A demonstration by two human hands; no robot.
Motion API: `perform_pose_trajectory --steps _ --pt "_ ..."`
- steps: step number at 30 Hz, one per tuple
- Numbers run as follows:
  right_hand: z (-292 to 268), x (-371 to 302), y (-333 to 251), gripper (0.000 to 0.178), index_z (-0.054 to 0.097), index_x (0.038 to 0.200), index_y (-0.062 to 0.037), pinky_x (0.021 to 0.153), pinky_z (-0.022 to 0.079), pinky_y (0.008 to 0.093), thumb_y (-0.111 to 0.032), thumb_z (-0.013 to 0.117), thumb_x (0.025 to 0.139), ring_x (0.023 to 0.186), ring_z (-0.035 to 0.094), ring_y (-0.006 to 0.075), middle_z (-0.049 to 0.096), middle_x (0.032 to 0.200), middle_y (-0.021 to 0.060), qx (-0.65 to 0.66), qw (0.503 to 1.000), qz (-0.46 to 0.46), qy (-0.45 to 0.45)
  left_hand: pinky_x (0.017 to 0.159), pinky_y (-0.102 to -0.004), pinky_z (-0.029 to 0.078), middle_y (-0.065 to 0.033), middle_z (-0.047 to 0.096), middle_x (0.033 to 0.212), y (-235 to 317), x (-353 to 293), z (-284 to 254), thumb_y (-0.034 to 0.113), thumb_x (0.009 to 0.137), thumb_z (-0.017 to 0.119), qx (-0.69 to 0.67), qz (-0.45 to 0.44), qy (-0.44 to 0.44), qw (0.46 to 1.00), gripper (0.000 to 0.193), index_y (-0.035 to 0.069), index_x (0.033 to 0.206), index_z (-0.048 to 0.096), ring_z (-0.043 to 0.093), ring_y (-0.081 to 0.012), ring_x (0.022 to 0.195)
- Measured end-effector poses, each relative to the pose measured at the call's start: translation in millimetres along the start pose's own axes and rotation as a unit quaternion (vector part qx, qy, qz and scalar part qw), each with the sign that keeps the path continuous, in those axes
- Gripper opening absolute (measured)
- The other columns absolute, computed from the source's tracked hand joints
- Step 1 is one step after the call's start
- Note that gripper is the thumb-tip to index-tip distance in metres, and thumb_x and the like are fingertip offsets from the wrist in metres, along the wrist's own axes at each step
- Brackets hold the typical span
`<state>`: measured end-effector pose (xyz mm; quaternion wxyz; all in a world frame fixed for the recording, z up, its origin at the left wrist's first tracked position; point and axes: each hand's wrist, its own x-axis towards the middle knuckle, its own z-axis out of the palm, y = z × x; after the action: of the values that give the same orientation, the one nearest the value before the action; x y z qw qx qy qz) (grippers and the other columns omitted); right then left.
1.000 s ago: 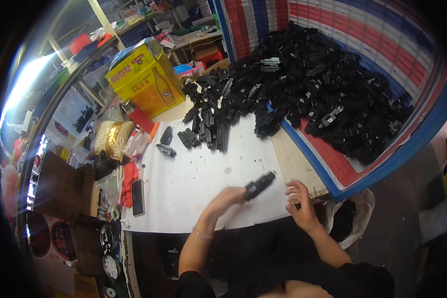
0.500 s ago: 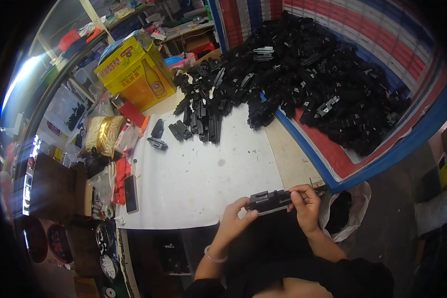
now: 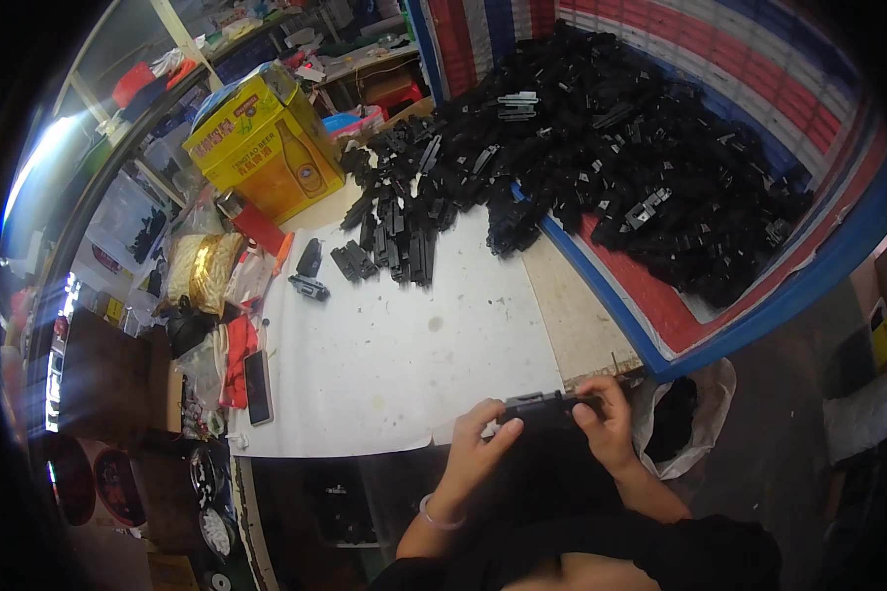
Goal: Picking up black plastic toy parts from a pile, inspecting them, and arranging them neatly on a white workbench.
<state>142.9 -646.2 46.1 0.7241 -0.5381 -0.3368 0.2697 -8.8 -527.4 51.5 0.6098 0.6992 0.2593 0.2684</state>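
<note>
At table edge | black part (image 3: 542, 406) lies crosswise | both hands gripping

We have one view only, from a fisheye camera worn on the head, looking steeply down and forward over the white paper-covered tabletop (image 3: 394, 355). Our own forearms enter from the lower edge, close beneath the lens, while the heap of black plastic parts (image 3: 601, 148) lies farther off, bent toward the rim.

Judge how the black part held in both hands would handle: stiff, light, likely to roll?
The black part probably stays stiff: it spans left hand and right hand without sagging. Likely light, since fingertips alone hold it. Its elongated, blocky shape seems unlikely to roll.
</note>
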Motion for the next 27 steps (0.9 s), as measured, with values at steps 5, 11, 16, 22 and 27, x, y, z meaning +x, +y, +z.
perform_pose_trajectory --steps 5,11,16,22,27 --pt "-81.8 -16.2 -7.7 0.023 0.052 0.095 -0.0064 0.049 0.041 0.0201 -0.014 0.067 0.079 0.056 0.052 0.0070 0.053 0.072 0.0002 -0.013 0.967 0.249 -0.059 0.076 -0.0351 0.044 -0.0118 0.059 0.081 -15.6 30.7 -15.7 0.026 0.080 0.066 0.161 0.061 -0.129 0.977 0.029 0.002 0.096 0.062 0.056 -0.0273 0.082" --pt "-216.3 -76.2 7.8 0.022 0.056 0.095 -0.0035 0.051 0.046 0.0288 -0.016 0.067 0.080 0.061 0.061 0.0164 0.063 0.072 0.0100 -0.390 0.880 0.261 0.070 0.078 -0.0422 0.040 -0.0165 0.058 0.093 -82.7 138.9 -85.3 0.035 0.078 0.067 0.427 0.082 0.207 0.876 0.044 0.000 0.103 0.060 0.053 -0.0318 0.089" --pt "-197.4 -82.6 32.2 0.036 0.059 0.102 -0.0036 0.065 0.049 0.0449 -0.029 0.066 0.078 0.076 0.062 0.0394 0.065 0.081 0.0194 -0.649 0.720 0.242 -0.035 0.083 -0.0404 0.035 -0.0113 0.057 0.097 -100.0 201.5 -117.1 0.034 0.074 0.068 0.603 0.080 0.275 0.745 0.043 0.002 0.102 0.060 0.047 -0.0287 0.096" --pt "-91.5 -29.6 19.4 0.030 0.057 0.110 -0.0050 0.064 0.048 0.0280 -0.026 0.059 0.088 0.067 0.062 0.0159 0.064 0.075 0.0098 -0.334 0.915 0.172 -0.146 0.091 -0.0417 0.028 -0.0016 0.058 0.100 -83.8 165.0 -84.8 0.022 0.073 0.070 0.599 0.276 0.248 0.710 0.027 0.014 0.097 0.064 0.046 -0.0229 0.110" --pt "-29.3 13.0 42.4 0.044 0.031 0.133 -0.0092 0.066 0.047 0.0259 -0.027 0.047 0.096 0.069 0.059 0.0149 0.061 0.085 0.0115 0.044 0.969 0.217 -0.109 0.095 -0.0428 0.024 0.0071 0.056 0.101 -56.3 77.3 -49.9 0.022 0.074 0.069 0.658 0.482 0.174 0.552 0.028 0.026 0.102 0.067 0.041 -0.0154 0.110"
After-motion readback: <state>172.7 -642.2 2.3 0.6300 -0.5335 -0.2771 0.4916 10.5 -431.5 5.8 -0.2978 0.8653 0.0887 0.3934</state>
